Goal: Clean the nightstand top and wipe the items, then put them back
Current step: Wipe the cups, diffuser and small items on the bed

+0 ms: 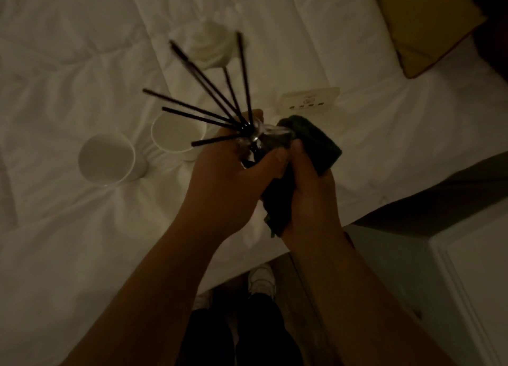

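— Where's the diffuser?

— Held up over the bed (pixel 68 228): the left hand (pixel 228 184) curls round the reed diffuser bottle (pixel 254 143), its black reeds (pixel 209 91) fanning out.

— And the right?

— The right hand (pixel 310 189) grips a dark cloth (pixel 310 143) against the bottle (light's dim). Two white cups (pixel 107 159) stand on the bedding.

white bed (pixel 68 228), 2 paper cups (pixel 107 159) (pixel 176 135), card (pixel 309 99), yellow pillow (pixel 423 25)
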Available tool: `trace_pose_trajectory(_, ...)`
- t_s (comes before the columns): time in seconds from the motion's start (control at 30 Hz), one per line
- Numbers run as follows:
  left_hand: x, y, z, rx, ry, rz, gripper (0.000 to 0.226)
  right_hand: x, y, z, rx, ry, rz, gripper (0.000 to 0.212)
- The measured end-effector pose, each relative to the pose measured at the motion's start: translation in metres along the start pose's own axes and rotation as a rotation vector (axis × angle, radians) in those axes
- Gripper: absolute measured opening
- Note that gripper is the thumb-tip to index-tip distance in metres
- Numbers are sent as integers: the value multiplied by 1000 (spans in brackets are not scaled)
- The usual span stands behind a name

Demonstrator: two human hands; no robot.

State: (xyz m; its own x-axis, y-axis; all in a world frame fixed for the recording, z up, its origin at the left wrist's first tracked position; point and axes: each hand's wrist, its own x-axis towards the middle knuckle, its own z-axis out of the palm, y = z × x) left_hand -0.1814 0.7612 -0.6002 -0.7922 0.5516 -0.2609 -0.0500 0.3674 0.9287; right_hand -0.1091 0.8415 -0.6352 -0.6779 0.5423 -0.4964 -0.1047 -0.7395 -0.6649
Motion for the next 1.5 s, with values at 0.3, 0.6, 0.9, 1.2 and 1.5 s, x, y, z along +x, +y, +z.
trace_pose_trajectory(0.3,22,-3,-28,-73,-396,97,49,13,-19,-5,-152,7,62,42)
trace_pose_trajectory(0.6,6,-3,0,-25,-6,138,39,6,-13,5,-391,67,-320,38)
trace_pose_trajectory(0.9,9,-15,-10,-56,-148,191,57,-3,-11,-3,-656,26,-502,27)
trace_pose_trajectory(1.2,13,-19,-13,15,-140,273,52,7,-29,2,-653,11,-338,23)
trace_pose_trajectory(1.5,7,-35,-11,-17,83,200,42,-20,20,11,-689,7,-461,37)
